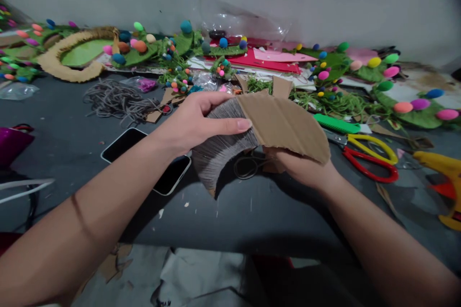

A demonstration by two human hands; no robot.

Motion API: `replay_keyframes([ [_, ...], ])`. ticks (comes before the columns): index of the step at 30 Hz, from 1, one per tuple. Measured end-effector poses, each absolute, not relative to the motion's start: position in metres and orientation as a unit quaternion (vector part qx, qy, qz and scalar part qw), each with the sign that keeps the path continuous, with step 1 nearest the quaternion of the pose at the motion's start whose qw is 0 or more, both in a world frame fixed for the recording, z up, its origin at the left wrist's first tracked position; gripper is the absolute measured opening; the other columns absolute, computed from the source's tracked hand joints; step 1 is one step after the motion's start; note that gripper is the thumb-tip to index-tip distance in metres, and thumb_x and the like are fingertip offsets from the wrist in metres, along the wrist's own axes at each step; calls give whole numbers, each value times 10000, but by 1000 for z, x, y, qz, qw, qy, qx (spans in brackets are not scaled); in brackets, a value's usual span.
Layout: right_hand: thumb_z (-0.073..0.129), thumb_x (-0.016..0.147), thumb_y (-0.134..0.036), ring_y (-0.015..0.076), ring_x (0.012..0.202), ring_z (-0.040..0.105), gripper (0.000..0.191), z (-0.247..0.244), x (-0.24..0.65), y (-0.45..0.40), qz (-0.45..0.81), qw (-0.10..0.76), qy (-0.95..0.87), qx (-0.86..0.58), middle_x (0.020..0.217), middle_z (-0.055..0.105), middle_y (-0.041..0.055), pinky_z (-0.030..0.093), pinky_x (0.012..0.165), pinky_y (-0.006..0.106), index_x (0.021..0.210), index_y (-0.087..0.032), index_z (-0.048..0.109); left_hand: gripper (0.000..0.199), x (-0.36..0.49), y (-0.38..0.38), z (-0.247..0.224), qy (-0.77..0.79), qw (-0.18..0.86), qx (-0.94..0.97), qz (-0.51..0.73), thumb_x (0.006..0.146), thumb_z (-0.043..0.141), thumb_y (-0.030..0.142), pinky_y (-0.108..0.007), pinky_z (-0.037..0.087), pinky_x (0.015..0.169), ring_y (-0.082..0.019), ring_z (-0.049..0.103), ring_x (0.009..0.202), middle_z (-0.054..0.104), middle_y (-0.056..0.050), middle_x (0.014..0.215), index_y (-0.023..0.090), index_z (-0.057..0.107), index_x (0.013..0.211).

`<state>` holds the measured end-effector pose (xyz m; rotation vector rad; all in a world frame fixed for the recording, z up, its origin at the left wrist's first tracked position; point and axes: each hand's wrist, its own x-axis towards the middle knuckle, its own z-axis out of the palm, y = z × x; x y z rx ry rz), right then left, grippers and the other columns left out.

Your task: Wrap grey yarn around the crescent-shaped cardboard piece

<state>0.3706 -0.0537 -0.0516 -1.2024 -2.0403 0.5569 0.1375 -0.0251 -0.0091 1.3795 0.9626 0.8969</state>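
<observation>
A curved cardboard piece [288, 122] is held up above the dark table. Grey cord [230, 141] is wound closely around its left part, while the right part is bare brown cardboard. My left hand [198, 122] grips the wound part, thumb on top near where the winding ends. Beneath the bare part is my right hand [302, 168], its palm side against the underside and its fingers mostly hidden by the cardboard. A loop of loose cord [246, 167] shows below the piece, between the hands.
A phone [173, 175] lies under my left forearm. Tangled grey cord [115, 100] sits back left. Scissors [374, 158], a green-handled tool [336, 123] and a yellow glue gun [437, 163] are at right. Leafy decorations [180, 48] line the back.
</observation>
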Motion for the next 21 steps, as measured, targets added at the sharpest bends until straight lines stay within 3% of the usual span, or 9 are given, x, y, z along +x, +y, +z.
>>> replay_keyframes([
  [3,649,882,-387,157,676,655,214,-45,361,-55,346,396,-706,-474,724,684,23,534,630,277,807,-190,684,323,138,-24,-10,424,575,566,411,730,841,348,-286,606,737,-220,743,876,774,-35,975,224,758,1016],
  [8,662,902,-410,99,578,581,292,-39,351,-56,456,417,-639,-457,713,676,12,453,514,218,986,-148,760,295,137,-20,-17,441,559,540,448,771,807,363,-283,606,722,-214,740,868,769,-43,994,216,739,1018],
  [15,606,949,-274,121,655,597,153,-36,356,-62,186,382,-787,-447,792,715,21,447,607,253,970,-195,735,285,137,-21,-18,481,549,546,412,774,803,352,-281,611,653,-209,737,799,779,-79,974,180,749,995],
  [18,587,949,-245,128,663,602,127,-24,367,-64,111,284,-864,-400,804,712,28,425,618,268,961,-192,702,245,137,-22,-16,482,541,572,383,790,791,347,-277,607,652,-203,737,794,785,-71,968,190,766,976],
  [21,598,941,-255,137,695,629,110,-8,382,-66,124,175,-912,-350,847,724,15,418,616,272,982,-216,692,258,135,-22,-16,489,522,606,348,768,809,394,-287,602,629,-219,736,778,788,-65,921,199,776,934],
])
